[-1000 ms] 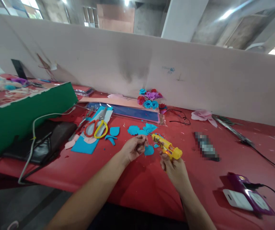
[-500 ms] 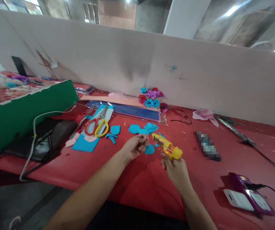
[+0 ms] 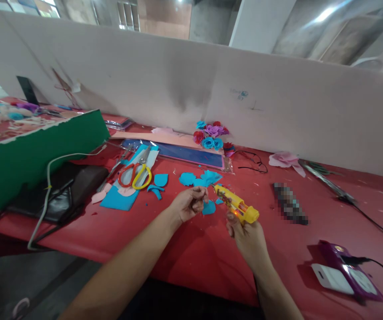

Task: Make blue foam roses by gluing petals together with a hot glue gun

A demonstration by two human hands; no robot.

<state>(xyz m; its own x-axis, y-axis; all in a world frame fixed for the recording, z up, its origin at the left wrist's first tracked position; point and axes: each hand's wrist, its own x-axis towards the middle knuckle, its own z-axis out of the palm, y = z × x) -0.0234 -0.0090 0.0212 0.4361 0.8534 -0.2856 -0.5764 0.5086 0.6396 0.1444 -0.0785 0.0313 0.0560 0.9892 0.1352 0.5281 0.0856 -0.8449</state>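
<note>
My right hand (image 3: 245, 231) is wrapped round a yellow glue gun (image 3: 234, 203) with a small lit orange light. The gun's nozzle points left, close to the fingertips of my left hand (image 3: 193, 204). Those left fingers are closed in a pinch, and whatever they hold is hidden or too small to make out. Just beyond my hands lie blue petal-shaped pieces (image 3: 188, 178) on the red table. Another blue petal (image 3: 209, 207) rests beside my left fingertips, partly covered by them.
Scissors (image 3: 134, 174) with red and yellow handles lie on blue sheets (image 3: 118, 199) at left. Finished paper flowers (image 3: 211, 135) stand near the wall. A green board (image 3: 45, 155) and black bag (image 3: 71, 191) are farther left. At right are a blurred dark object (image 3: 289, 203) and a purple power strip (image 3: 351, 271).
My right hand and the glue gun have shifted slightly to the right, so the nozzle is a bit farther from my left fingers. The left hand stays in its pinch.
</note>
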